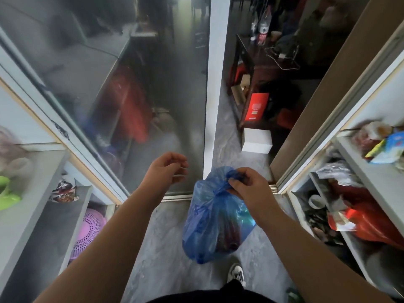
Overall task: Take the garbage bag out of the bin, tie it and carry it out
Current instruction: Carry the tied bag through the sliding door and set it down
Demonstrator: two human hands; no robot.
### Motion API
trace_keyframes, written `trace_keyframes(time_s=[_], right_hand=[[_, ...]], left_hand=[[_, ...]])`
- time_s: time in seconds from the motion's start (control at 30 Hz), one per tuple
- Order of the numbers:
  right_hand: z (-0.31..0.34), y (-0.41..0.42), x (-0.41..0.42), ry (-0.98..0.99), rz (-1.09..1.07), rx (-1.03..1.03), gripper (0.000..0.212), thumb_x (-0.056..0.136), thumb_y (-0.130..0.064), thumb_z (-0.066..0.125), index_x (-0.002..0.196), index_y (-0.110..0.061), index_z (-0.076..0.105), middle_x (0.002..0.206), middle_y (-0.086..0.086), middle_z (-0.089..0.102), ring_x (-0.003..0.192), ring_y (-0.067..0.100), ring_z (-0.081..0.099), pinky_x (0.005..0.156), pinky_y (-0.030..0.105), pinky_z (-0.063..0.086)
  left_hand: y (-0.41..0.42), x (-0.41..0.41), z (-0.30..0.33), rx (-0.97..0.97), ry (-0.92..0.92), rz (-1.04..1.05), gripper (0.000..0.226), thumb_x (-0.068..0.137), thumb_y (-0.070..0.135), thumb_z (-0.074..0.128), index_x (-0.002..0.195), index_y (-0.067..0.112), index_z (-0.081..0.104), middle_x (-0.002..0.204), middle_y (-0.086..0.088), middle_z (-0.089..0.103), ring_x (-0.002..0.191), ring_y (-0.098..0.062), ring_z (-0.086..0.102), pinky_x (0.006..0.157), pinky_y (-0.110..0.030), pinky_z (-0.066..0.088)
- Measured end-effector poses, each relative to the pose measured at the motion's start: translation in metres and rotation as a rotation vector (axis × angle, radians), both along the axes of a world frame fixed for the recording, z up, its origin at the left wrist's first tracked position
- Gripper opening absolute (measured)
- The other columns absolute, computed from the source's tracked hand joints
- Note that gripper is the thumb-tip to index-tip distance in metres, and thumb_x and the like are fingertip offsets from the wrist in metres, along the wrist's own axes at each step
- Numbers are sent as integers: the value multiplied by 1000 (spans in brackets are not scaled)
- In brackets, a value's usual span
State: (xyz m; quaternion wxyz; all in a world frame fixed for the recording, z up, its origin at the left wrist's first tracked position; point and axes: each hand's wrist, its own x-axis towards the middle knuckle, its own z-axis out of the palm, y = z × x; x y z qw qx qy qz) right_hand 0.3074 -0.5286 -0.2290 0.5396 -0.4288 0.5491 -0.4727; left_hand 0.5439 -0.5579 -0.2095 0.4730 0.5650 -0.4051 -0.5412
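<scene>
— Blue translucent plastic garbage bag: lower centre of frame, hanging above grey floor, knotted at top.
— Right hand: fingers clamped on knot. Left hand: fingers loosely curled, apart, holding nothing, beside frosted glass door.

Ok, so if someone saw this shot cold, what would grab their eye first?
Most likely the blue garbage bag, hanging low in the centre over the grey floor, its gathered neck gripped by the right hand. Next, the left hand, empty and loosely curled, raised toward the glass sliding door. After that, the cluttered shelves on the right, with a red-orange bag.
</scene>
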Motion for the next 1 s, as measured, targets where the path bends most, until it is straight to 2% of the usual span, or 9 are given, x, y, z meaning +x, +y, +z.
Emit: trace_keyframes(time_s=[0.13, 0.3, 0.43, 0.5, 0.57, 0.63, 0.73, 0.9, 1.0], right_hand=[[-12, -43, -27, 80, 35, 32, 13, 87, -7, 70, 94, -17, 68, 92, 4, 75, 86, 16, 74, 68, 20, 58], [-22, -101, -62, 264, 117, 42, 10, 90, -18, 68, 98, -24, 66, 100, -2, 71, 92, 11, 70, 81, 23, 58], [-32, -135, -72, 219, 132, 79, 14, 91, -13, 67, 88, -27, 63, 93, -4, 70, 77, -1, 71, 63, 10, 53], [-37, -153, -71, 175, 126, 108, 17, 90, -7, 67, 85, -22, 62, 91, 3, 70, 75, 8, 73, 65, 15, 57], [-44, -170, -70, 188, 114, 133, 17, 90, -4, 67, 86, -19, 62, 91, 6, 69, 84, 20, 72, 77, 27, 61], [-49, -185, -71, 213, 84, 141, 18, 89, -2, 66, 87, -19, 62, 90, 5, 69, 88, 21, 71, 82, 33, 61], [-53, -209, -79, 293, 44, 110, 22, 88, -2, 67, 84, -23, 63, 86, -2, 69, 80, 12, 70, 74, 25, 61], [-58, -250, -104, 404, -22, 73, 11, 87, -6, 68, 92, -16, 65, 85, -2, 68, 78, 11, 68, 62, 11, 53], [-60, -268, -120, 369, -2, 108, 12, 88, -8, 68, 89, -20, 64, 91, 2, 69, 87, 19, 70, 73, 23, 60]], left_hand=[[-37, -28, -10, 41, -3, 52, 30, 89, -9, 44, 90, 10, 67, 74, 2, 71, 69, -18, 66, 66, -31, 56], [-74, -56, -29, 87, 1, 124, 31, 90, -9, 44, 88, 12, 66, 77, -1, 69, 69, -16, 66, 66, -30, 54], [-100, -63, -41, 144, 1, 135, 30, 89, -8, 44, 89, 12, 67, 79, -3, 69, 69, -16, 67, 66, -30, 55], [-119, -62, -45, 148, 0, 147, 29, 89, -9, 44, 90, 10, 66, 80, -5, 68, 69, -17, 67, 68, -31, 54], [-137, -61, -50, 156, -7, 141, 29, 89, -9, 44, 91, 10, 66, 81, -6, 68, 71, -19, 66, 69, -33, 54], [-153, -60, -55, 174, -17, 98, 30, 89, -9, 44, 90, 10, 67, 81, -6, 70, 72, -20, 67, 69, -34, 55], [-176, -57, -62, 188, -37, 44, 30, 90, -7, 45, 89, 12, 68, 79, -3, 72, 73, -20, 68, 70, -34, 55], [-209, -71, -73, 232, -60, 23, 29, 91, -4, 47, 88, 14, 70, 78, -1, 73, 73, -18, 69, 67, -31, 57], [-223, -93, -77, 260, -57, 5, 28, 91, -3, 47, 88, 13, 70, 79, -3, 73, 73, -19, 68, 67, -31, 56]])
